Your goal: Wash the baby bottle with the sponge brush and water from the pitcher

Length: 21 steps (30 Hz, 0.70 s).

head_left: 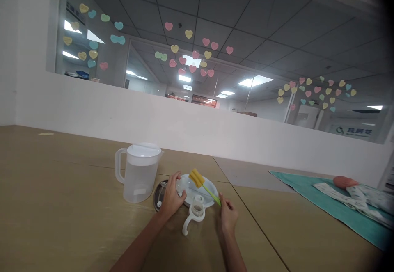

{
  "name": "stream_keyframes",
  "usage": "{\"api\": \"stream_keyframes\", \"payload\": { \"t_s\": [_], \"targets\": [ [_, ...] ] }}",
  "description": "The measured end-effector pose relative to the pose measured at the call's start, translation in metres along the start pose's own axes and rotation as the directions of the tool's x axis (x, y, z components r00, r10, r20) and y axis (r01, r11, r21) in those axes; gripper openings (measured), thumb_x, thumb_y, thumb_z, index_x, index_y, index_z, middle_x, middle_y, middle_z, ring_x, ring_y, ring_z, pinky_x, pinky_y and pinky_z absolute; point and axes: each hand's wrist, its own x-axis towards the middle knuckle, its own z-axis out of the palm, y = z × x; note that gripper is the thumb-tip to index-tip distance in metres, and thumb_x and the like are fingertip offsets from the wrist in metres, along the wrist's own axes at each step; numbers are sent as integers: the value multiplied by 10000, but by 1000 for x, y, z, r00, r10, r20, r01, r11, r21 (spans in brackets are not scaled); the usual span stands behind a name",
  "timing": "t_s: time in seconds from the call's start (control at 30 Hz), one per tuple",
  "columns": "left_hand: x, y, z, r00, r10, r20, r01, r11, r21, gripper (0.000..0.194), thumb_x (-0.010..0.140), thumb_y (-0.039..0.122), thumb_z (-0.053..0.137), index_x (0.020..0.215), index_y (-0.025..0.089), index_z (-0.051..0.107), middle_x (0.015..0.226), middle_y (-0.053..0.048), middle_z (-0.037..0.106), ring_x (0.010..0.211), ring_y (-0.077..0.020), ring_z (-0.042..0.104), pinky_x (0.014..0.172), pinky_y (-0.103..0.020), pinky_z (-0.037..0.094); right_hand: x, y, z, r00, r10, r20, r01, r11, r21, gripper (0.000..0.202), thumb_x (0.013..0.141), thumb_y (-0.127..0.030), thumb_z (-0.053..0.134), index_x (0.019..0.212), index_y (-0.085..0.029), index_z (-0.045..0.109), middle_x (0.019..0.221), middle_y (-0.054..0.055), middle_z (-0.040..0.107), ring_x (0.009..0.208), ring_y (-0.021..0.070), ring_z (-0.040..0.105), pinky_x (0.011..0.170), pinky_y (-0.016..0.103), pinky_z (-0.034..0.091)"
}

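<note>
My left hand (174,196) is curled around a clear, rounded container (182,185) above the left side of a white oval bowl (212,181). With my right hand (227,214) I grip the green handle of a brush with a yellow sponge head (196,178); the sponge is over the bowl, just right of the clear container. A white ring-shaped part with a curved handle (197,211) is at the bowl's near edge. Left of the bowl, partly behind my left hand, a dark round dish (156,197) holds a small white part with a thin tube (159,203).
A translucent lidded pitcher (140,179) stands left of the dish. At the right, a teal cloth (326,204) carries patterned fabric (344,200) and a reddish-orange item (344,182). A white wall with a window above it runs behind the table (76,206).
</note>
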Motion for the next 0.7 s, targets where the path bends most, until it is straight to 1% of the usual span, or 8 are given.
{"api": "stream_keyframes", "payload": {
  "t_s": [0.1,0.2,0.37,0.43,0.5,0.57,0.63,0.7],
  "targets": [
    [-1,0,-1,1000,-1,31,5,993,-117,639,685,143,532,1296,192,354,1148,-87,568,1098,-231,545,1000,-411,401,-3,-7,1,998,54,40,-55,998,7,565,579,-706,650,454,-171,516,443,-47,387,467,97,355,466,236,333],
    [-1,0,-1,999,-10,39,20,964,-264,578,761,202,517,1308,190,328,1169,-102,575,1095,-217,562,972,-388,429,-4,-10,1,996,62,62,-63,998,15,576,558,-714,660,437,-177,489,442,-58,349,471,89,326,467,234,318],
    [3,6,-2,986,-165,9,153,896,-417,494,818,378,545,1252,191,400,1047,-80,635,962,-200,630,846,-333,500,-4,-11,2,991,65,115,-69,997,34,601,534,-736,664,415,-191,438,430,-67,316,453,83,292,432,231,285],
    [4,9,-4,975,-217,46,215,872,-440,421,824,444,534,1155,186,498,932,-51,663,869,-190,647,766,-302,515,-5,-12,3,987,47,155,-54,998,42,609,544,-748,649,414,-191,438,431,-68,309,455,83,292,435,231,287],
    [4,11,-5,969,-222,108,247,875,-416,357,826,491,516,990,184,598,836,-33,676,799,-189,646,709,-287,513,-6,-13,4,984,30,177,-38,998,41,607,556,-753,637,424,-189,454,432,-67,313,455,83,296,439,230,293],
    [5,11,-5,966,-214,148,254,898,-359,348,814,510,524,871,187,643,806,-31,686,771,-195,639,695,-290,510,-5,-14,4,986,26,166,-33,999,40,601,563,-751,633,435,-187,469,433,-64,328,451,84,303,436,230,297],
    [5,11,-4,960,-221,172,269,900,-343,343,785,503,560,890,191,659,863,-40,700,802,-206,641,710,-299,517,-4,-13,4,989,36,144,-43,998,43,595,571,-750,627,442,-189,478,426,-67,322,439,84,300,428,230,297],
    [7,11,-2,950,-246,194,307,852,-423,378,727,474,623,970,185,648,991,-65,695,906,-223,641,758,-310,528,-3,-11,3,991,50,127,-57,997,48,592,577,-752,619,449,-190,481,417,-72,312,429,85,298,423,232,301]
  ]
}}
